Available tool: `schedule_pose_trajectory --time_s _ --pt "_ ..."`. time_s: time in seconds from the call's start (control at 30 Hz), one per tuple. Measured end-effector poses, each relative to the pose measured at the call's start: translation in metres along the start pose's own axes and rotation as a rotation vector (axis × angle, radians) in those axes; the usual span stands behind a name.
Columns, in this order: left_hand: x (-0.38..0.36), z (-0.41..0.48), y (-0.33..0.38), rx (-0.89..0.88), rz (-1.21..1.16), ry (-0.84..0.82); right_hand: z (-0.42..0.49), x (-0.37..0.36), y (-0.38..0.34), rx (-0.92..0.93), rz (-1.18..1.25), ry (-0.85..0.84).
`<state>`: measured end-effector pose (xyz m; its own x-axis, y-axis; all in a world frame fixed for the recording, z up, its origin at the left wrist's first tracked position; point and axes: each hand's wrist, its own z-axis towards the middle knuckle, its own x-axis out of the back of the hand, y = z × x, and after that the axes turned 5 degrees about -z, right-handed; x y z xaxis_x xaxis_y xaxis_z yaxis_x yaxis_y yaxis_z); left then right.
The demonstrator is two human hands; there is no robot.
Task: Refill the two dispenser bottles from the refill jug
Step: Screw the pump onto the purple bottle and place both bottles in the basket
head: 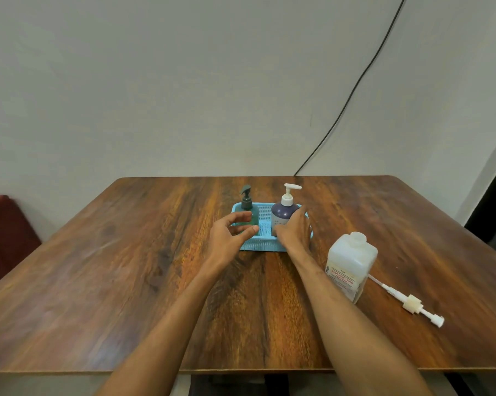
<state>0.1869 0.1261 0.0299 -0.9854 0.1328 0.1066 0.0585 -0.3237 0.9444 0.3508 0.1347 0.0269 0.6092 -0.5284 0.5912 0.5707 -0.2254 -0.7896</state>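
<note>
Wooden and dark-grained, the table (127, 281) fills the lower half of the view, and we read it from left to right. Beyond its far left edge sits a dark red cushioned seat (7, 238) against the pale wall (155, 81).

Near the middle of the table, toward the far side, stands a light blue basket (265, 244) with perforated walls. In its left part is the green bottle (248, 211), upright, with a dark pump top. Our left hand (231, 234) is in front of it with the fingers spread and curved, thumb low and the other fingers higher, cupped toward the bottle's body; we cannot tell whether any finger touches it.

In the right part of the basket stands the purple bottle (282, 214), upright, with a white pump whose spout points right. Our right hand (295, 231) lies against its right side, fingers together and reaching along the bottle and the basket's right rim; whether it grips the bottle or only rests there we cannot tell.

Right of the basket and nearer to us, the refill jug (351, 265) stands on the table, translucent white, with red print on its label and its neck uncapped. Just to its right, a white pump with a long tube (409, 302) lies flat on the wood, its tube end near the jug's base.

Above, a black cable (355, 87) runs down the wall to the table's far edge.
</note>
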Motion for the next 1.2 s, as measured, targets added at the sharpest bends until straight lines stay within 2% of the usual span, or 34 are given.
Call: schedule_pose_trajectory --time_s 0.47,0.63,0.73,0.93,1.07,1.13,1.2 --pt "-0.002 -0.012 0.028 -0.018 0.083 0.049 -0.02 0.024 -0.015 0.085 -0.002 0.062" --pt "0.003 -0.004 0.046 -0.045 0.138 0.183 -0.02 0.06 -0.033 0.108 0.047 0.044" --pt "0.007 0.005 0.051 -0.011 0.189 0.288 -0.009 0.096 -0.045 0.104 -0.009 -0.001" --pt "0.017 0.043 0.035 0.154 0.332 0.236 0.048 0.121 -0.037 0.005 -0.2 -0.262" --pt "0.022 0.077 0.013 0.266 0.428 0.206 0.099 0.107 -0.013 -0.094 -0.341 -0.47" --pt "0.024 0.09 0.003 0.363 0.442 0.139 0.113 0.1 -0.006 -0.119 -0.392 -0.584" --pt "0.024 0.099 -0.005 0.471 0.433 0.004 0.126 0.09 0.002 -0.154 -0.383 -0.691"
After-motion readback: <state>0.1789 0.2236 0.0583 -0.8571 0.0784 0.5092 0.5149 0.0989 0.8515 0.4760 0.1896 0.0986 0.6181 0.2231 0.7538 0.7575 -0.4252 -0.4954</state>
